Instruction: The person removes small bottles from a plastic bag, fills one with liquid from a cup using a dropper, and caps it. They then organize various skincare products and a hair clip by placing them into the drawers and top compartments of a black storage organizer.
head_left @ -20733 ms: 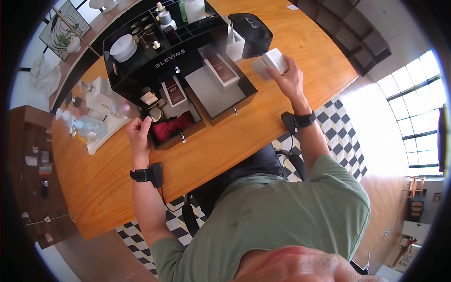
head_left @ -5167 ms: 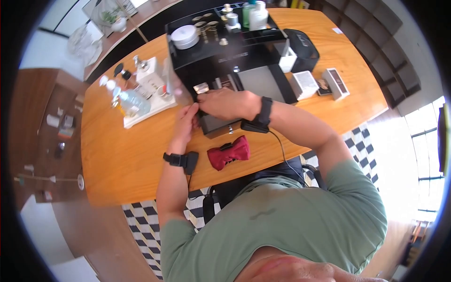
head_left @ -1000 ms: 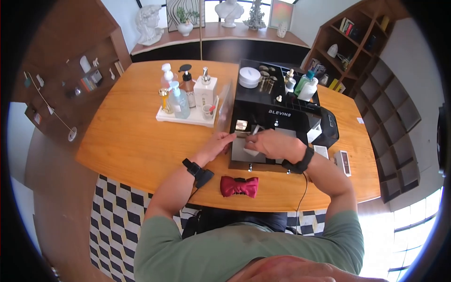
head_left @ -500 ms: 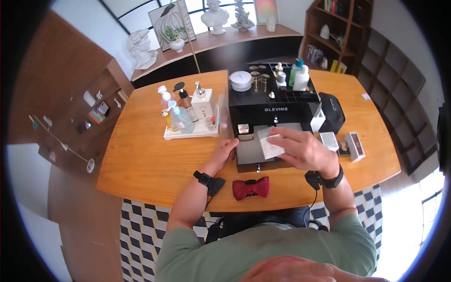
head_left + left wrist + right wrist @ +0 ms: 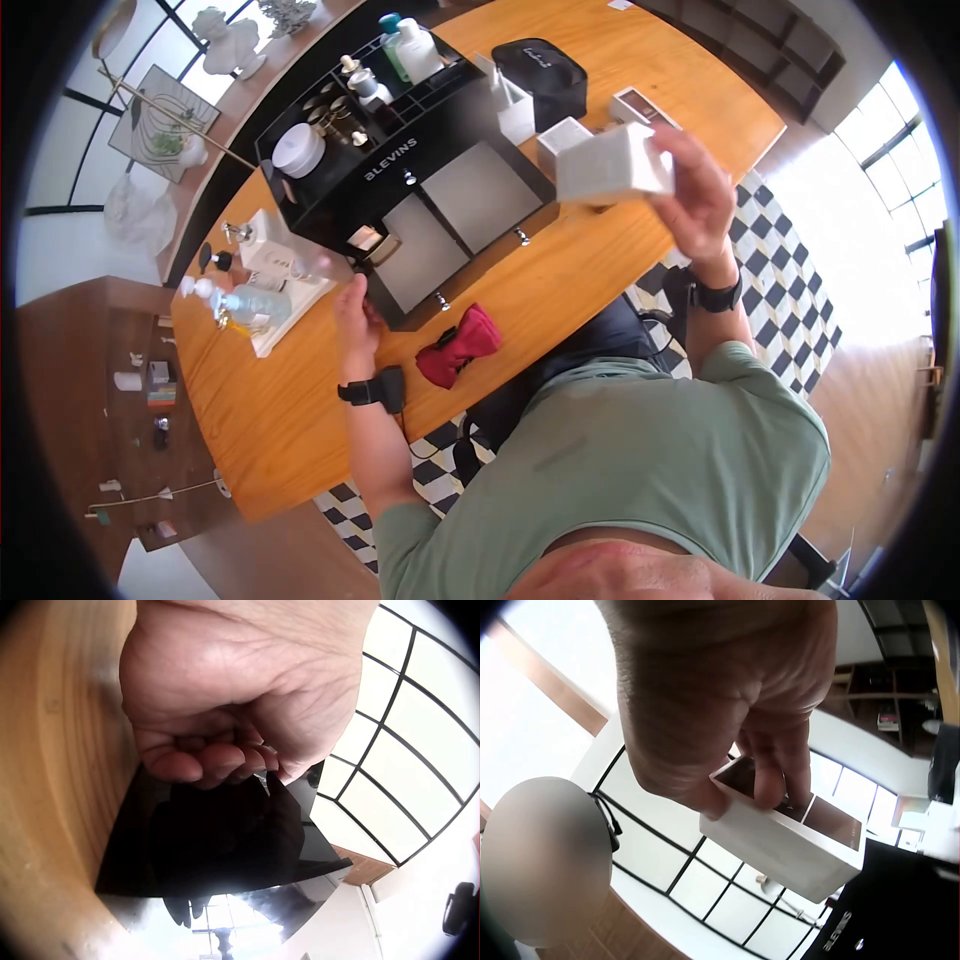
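Note:
In the head view, my right hand (image 5: pixel 700 195) holds a white box (image 5: pixel 605 165) above the right side of the table. The right wrist view shows thumb and fingers pinching this box (image 5: pixel 780 847), which has brown panels on one face. My left hand (image 5: pixel 355 320) is at the left wall of the open left drawer (image 5: pixel 415 265). In the left wrist view its curled fingers (image 5: pixel 221 761) touch the glossy black drawer side (image 5: pixel 217 832), thumb at the rim. Small cosmetic items (image 5: pixel 372 242) stand at that drawer's back. A red bow tie (image 5: pixel 460 345) lies before the drawers.
The black organizer (image 5: pixel 400 165) bears bottles, jars and a round white tub (image 5: pixel 298 150). Its right drawer (image 5: pixel 485 195) is open too. A white box (image 5: pixel 562 138), a slim box (image 5: pixel 640 105) and a black case (image 5: pixel 540 80) stand right. Pump bottles stand on a white tray (image 5: pixel 295 320) left.
My right hand has carried the white box from over the left drawer to the right. Earlier, the bow tie moved from that drawer to the table; boxes left both drawers. The head view has tilted.

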`<state>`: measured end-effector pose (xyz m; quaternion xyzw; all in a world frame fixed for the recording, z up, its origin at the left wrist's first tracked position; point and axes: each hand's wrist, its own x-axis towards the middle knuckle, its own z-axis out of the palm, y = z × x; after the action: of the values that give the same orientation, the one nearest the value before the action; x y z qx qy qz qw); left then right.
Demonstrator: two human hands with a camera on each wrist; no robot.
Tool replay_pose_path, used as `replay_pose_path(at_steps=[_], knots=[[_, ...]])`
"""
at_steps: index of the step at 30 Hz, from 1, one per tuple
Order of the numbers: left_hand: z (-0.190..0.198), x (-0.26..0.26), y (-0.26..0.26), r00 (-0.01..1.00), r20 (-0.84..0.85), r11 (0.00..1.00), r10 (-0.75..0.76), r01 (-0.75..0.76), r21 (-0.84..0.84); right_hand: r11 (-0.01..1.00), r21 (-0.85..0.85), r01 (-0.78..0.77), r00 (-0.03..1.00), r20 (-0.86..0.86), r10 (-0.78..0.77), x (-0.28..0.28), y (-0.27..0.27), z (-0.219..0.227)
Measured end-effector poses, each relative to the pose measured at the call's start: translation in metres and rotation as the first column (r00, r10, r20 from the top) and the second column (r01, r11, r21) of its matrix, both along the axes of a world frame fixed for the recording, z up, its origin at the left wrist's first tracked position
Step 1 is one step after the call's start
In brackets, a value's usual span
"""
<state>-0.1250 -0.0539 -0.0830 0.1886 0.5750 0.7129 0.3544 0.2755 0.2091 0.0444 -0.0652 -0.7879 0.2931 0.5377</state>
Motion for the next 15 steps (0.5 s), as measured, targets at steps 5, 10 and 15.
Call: replay_pose_path(at_steps=[5,10,15], knots=[[0.001,-0.001,-0.001,0.999,-0.041,1.000,0.011,-0.012,-0.026,0.946,-0.253,0.203,0.955,-0.162,-0.248,0.029,0.038,-0.019],[0.002,-0.001,-0.002,0.998,-0.064,1.000,0.003,-0.005,-0.031,0.732,-0.191,0.654,0.753,0.258,-0.605,0.037,0.059,-0.026],[0.001,-0.003,-0.001,0.996,-0.094,0.999,-0.001,-0.003,-0.040,0.701,0.021,0.713,0.601,0.496,-0.626,0.023,0.071,-0.036]])
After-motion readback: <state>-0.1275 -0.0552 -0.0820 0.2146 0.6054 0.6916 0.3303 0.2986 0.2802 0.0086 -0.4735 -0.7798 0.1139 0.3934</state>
